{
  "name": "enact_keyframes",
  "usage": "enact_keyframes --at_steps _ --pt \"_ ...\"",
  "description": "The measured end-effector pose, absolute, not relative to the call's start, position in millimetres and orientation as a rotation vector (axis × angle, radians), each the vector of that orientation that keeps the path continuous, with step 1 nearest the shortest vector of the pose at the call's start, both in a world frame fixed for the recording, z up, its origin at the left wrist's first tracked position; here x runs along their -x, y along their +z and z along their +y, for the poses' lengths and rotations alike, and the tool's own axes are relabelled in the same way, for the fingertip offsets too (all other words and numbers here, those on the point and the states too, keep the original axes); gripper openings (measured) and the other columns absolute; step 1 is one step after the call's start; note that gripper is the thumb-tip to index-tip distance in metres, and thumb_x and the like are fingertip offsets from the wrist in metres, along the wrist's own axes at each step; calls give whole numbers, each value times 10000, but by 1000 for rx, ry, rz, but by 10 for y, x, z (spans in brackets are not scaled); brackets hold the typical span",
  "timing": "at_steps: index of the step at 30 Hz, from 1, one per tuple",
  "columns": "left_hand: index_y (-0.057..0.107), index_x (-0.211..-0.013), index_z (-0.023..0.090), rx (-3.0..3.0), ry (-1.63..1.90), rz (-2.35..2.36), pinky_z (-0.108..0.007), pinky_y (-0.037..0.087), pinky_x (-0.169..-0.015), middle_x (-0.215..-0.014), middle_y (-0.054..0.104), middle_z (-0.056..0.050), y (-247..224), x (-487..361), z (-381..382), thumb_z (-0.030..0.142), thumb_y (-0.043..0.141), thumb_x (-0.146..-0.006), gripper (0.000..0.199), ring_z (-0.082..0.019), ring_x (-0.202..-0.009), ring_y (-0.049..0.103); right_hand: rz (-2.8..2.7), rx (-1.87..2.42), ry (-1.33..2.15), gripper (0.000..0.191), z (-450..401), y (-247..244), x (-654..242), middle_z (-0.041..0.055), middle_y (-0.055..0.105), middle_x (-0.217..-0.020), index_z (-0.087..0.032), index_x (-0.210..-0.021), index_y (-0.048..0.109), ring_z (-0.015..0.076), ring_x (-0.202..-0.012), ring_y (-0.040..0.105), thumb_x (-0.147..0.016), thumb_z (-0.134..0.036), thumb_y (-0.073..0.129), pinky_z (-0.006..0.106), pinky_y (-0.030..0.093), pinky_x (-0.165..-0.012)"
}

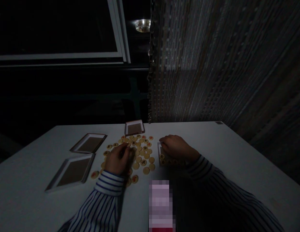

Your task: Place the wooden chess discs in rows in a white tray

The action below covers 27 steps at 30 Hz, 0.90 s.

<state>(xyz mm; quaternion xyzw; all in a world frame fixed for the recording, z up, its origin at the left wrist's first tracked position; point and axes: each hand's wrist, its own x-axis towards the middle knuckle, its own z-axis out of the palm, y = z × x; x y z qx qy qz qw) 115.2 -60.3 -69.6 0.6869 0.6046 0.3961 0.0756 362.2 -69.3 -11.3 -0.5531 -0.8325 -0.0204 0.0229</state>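
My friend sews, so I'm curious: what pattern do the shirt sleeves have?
Blue stripes on white sleeves, in the head view.

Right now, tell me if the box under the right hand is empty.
Not empty: the box holds round pieces; the right hand hides part; how full, I cannot tell.

Blue-striped white sleeves (pixel 108 183), white table (pixel 188 129), pale yellow discs (pixel 146 170) with red or black markings.

Left hand (pixel 118 158) curled, right hand (pixel 177 147) palm down
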Motion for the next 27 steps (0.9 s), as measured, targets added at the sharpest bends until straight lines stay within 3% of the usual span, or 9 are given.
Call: enact_keyframes --at_steps 6,10,27 --pt "641 -895 200 -2006 1170 1991 -268 459 -619 -697 670 -29 -549 -993 -601 424 415 -769 342 -188 -659 620 -2569 1691 -52 363 -683 -107 -3589 95 606 -1085 -170 -1130 538 201 -1000 535 -865 -269 311 290 360 -846" --pt "647 -862 192 -1872 1276 2087 -236 424 -553 -659 653 -19 -468 -871 -601 424 439 -760 328 -165 -610 604 -2545 1702 -56 365 -664 -122 -3590 96 599 -1105 -160 -1132 543 199 -1014 529 -857 -261 326 293 359 -863" --pt "650 -866 180 -1745 1485 2206 -235 399 -531 -635 632 -20 -478 -657 -556 426 476 -753 323 -158 -584 584 -2561 1678 -93 351 -615 -187 -3559 89 624 -1048 -164 -1113 562 191 -966 551 -868 -267 332 295 399 -822"
